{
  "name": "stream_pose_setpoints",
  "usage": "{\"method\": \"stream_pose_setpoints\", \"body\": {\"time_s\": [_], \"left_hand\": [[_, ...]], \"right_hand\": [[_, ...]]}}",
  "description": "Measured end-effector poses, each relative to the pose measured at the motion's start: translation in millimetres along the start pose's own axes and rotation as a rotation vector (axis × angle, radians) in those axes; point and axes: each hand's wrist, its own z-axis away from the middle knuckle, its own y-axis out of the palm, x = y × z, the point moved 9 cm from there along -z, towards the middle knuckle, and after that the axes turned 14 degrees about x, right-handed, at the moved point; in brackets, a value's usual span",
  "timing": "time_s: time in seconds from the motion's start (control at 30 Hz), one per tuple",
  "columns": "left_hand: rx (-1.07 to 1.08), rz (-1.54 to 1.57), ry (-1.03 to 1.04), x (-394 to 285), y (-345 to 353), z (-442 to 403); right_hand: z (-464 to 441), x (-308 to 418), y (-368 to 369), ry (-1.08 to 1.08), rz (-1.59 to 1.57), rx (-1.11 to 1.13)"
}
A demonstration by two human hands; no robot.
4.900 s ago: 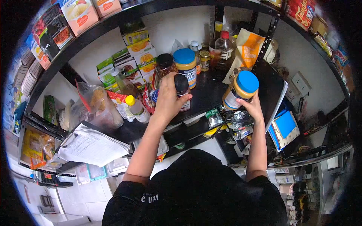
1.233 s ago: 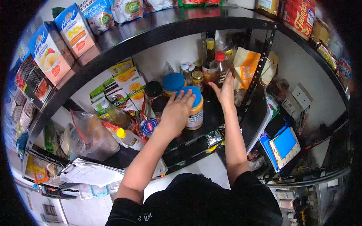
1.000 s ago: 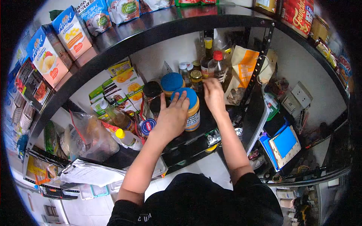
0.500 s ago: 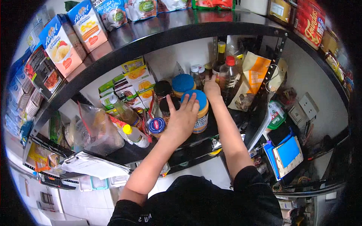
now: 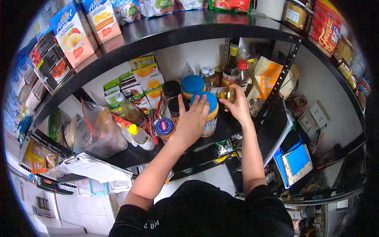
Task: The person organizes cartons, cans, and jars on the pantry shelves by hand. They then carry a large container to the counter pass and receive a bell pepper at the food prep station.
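My left hand has its fingers spread across the blue lid and side of a peanut butter jar on the lower shelf. My right hand grips a small glass bottle, tilted on its side beside that jar's lid. The bottle's contents are hard to make out. Behind the front jar stands another blue-lidded jar. Dark-lidded jars and a jar with a blue and red lid sit left of my left hand. Small white-capped bottles stand at the back.
A red-capped bottle and a yellow-capped dark bottle stand behind my right hand, near an orange and cream packet. At left are a yellow-capped white bottle and a plastic bag. The upper shelf's black edge crosses above.
My right hand has come back from the rear of the shelf toward me, bringing out the small glass bottle, now tilted. My left hand stays on the peanut butter jar.
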Motion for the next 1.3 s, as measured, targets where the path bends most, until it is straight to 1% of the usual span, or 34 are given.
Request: {"method": "stream_pose_setpoints", "body": {"time_s": [0.03, 0.07, 0.1, 0.17, 0.2, 0.33, 0.4, 0.53, 0.63, 0.73, 0.83, 0.9, 0.97, 1.0, 1.07, 1.1, 1.17, 1.2, 1.23, 1.3], "left_hand": [[-0.003, -0.007, 0.006, 0, 0, 0], [-0.007, -0.015, 0.012, -1, 0, 0], [-0.013, -0.017, 0.012, 0, 0, 1], [-0.036, -0.019, 0.023, -1, 0, 1], [-0.042, -0.021, 0.027, -1, 0, 2], [-0.047, 0.004, 0.040, -1, -3, 3], [-0.049, 0.011, 0.044, -2, -4, 3], [-0.052, 0.020, 0.032, 0, -1, 3], [-0.057, 0.026, 0.036, 0, -3, 4], [-0.063, 0.026, 0.041, 0, -3, 4], [-0.086, 0.034, 0.047, 1, 0, 4], [-0.104, 0.041, 0.051, 2, -1, 4], [-0.109, 0.069, 0.055, 2, -1, 4], [-0.110, 0.070, 0.052, 2, -2, 4], [-0.118, 0.063, 0.053, 1, -4, 4], [-0.115, 0.066, 0.049, 1, -4, 4], [-0.136, 0.067, 0.067, 0, -5, 6], [-0.133, 0.067, 0.067, 0, -5, 6], [-0.130, 0.056, 0.060, 0, -5, 6], [-0.129, 0.043, 0.053, -1, -6, 6]], "right_hand": [[3, -13, 4, 0.139, -0.336, 0.058], [2, -28, 11, 0.117, -0.513, 0.136], [4, -26, 9, 0.112, -0.510, 0.135], [13, -23, -3, 0.050, -0.768, 0.012], [15, -27, -5, 0.057, -0.813, 0.000], [19, -30, -13, 0.035, -0.849, 0.002], [22, -33, -15, 0.090, -0.845, 0.006], [20, -33, -18, 0.126, -0.843, -0.007], [16, -36, -23, 0.176, -0.810, -0.053], [12, -28, -35, 0.232, -0.684, -0.138], [8, -29, -39, 0.299, -0.650, -0.109], [7, -28, -40, 0.303, -0.646, -0.133], [9, -25, -43, 0.369, -0.558, -0.114], [8, -17, -44, 0.369, -0.556, -0.112], [4, 7, -49, 0.354, -0.224, -0.083], [3, 17, -45, 0.356, -0.224, -0.078], [-14, 58, -36, 0.158, 0.197, 0.012], [-28, 55, -22, -0.159, 0.480, -0.024], [-35, 50, -15, -0.158, 0.480, -0.024], [-50, 42, 16, -0.082, 0.614, 0.147]]}}
